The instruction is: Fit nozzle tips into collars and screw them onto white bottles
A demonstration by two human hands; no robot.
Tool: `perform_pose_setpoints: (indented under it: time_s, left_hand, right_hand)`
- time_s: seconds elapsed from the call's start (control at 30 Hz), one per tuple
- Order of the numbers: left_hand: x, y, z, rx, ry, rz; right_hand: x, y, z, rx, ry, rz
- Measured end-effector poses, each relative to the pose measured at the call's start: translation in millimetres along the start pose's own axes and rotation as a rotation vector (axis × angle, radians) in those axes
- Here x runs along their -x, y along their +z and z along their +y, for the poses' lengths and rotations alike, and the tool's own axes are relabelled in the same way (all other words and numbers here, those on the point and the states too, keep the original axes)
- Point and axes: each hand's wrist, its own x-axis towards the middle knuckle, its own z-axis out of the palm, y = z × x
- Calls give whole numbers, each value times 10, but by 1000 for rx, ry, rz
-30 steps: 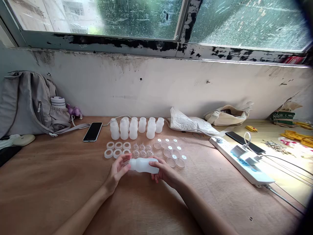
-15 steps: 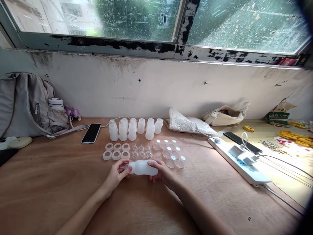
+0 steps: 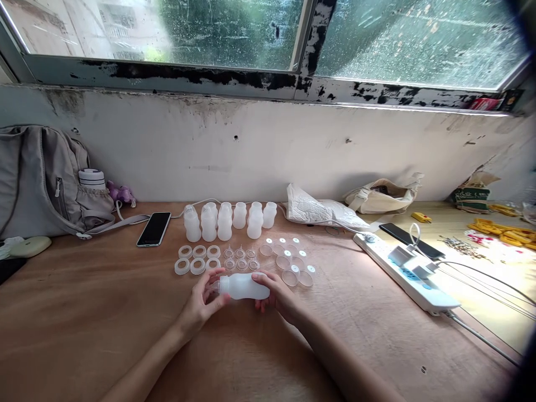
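You hold one frosted white bottle [image 3: 244, 286] on its side just above the tabletop [image 3: 234, 360], its mouth toward nine o'clock and its base toward three. Your right hand [image 3: 280, 294] has its fingers closed round the base end, the thumb on the upper side. Your left hand [image 3: 201, 301] has its fingers curled narrowly about the neck end, where a clear teat [image 3: 213, 287] shows between them; they partly hide it, so you cannot tell how firmly it sits.

Taking that bottle as the clock's centre, six pale rings [image 3: 198, 266] lie in two rows at ten o'clock, near your left fingers. Clear teats [image 3: 240, 264] lie at twelve, just beyond the bottle, and clear caps [image 3: 290, 277] with white spots at two. Farther out at twelve stand more bottles [image 3: 225, 220], upright. A phone [image 3: 153, 229] lies at ten, a padded envelope [image 3: 307, 206] at one, and a power strip [image 3: 406, 273] at three, well apart.
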Motion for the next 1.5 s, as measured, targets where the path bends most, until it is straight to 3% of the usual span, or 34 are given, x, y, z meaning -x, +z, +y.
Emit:
perform_pose_setpoints:
  time_s: [0.1, 0.17, 0.23, 0.3, 0.47, 0.67, 0.73, 0.83, 0.97, 1.07, 1.17, 1.3, 1.5]
  left_hand:
    - [-3, -1, -6, 13, -148, -9]
    - [6, 0, -23, -26, -70, -26]
    - [26, 11, -31, -73, 96, -24]
    - [40, 26, -21, -76, 144, -16]
    - [10, 8, -5, -20, -120, -38]
    - [63, 29, -33, -243, 189, -20]
    - [77, 49, -23, -290, 178, -28]
    - [75, 52, -23, -452, 140, -79]
    - [101, 40, -63, -777, 266, -141]
    - [129, 44, -85, -1021, 335, -97]
    - [116, 58, -90, -1201, 371, 66]
    - [46, 65, -95, -1314, 382, 201]
    - [-13, 37, -119, -1366, 414, 209]
  right_hand:
    - [7, 11, -8, 36, -22, -6]
    - [4, 17, -2, 28, 26, 13]
    - [1, 22, 1, 0, 86, 41]
    - [7, 31, -6, 0, 75, 67]
    - [29, 58, -19, 162, -82, 94]
    - [10, 51, 27, 108, -8, 112]
    - [38, 65, -3, 207, -115, 176]
    - [131, 102, -44, 538, -400, 231]
    - [264, 163, 48, 882, -717, 60]
    - [304, 230, 159, 982, -797, 21]
    - [284, 324, 176, 904, -739, 181]
    - [196, 428, 110, 668, -508, 384]
    - [30, 455, 205, 282, -195, 395]
